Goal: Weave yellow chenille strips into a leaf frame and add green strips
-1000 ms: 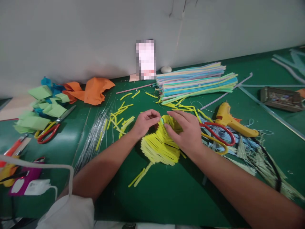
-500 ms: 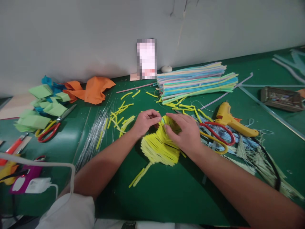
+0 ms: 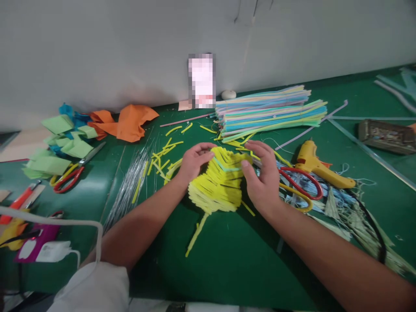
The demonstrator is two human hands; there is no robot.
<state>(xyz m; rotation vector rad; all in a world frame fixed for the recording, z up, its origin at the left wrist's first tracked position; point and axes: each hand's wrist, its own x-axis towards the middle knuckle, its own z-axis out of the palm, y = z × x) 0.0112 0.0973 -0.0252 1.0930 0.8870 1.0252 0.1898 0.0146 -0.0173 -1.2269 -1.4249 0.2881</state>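
A yellow fan-shaped piece built of layered straw strips, with a thin stem trailing toward me, lies on the green table. My left hand grips its upper left edge with curled fingers. My right hand holds its right side, thumb against the strips and fingers bent over the top. A teal strip shows among the yellow layers near the top.
A stack of pastel straws lies behind. A yellow glue gun and red-handled scissors sit right of my hand. Cut yellow bits, thin wires, a second pair of scissors, and green and orange paper lie left.
Both hands have shifted from pinching the top of the yellow piece to holding its two sides. The piece now sits slightly higher, with its face more exposed.
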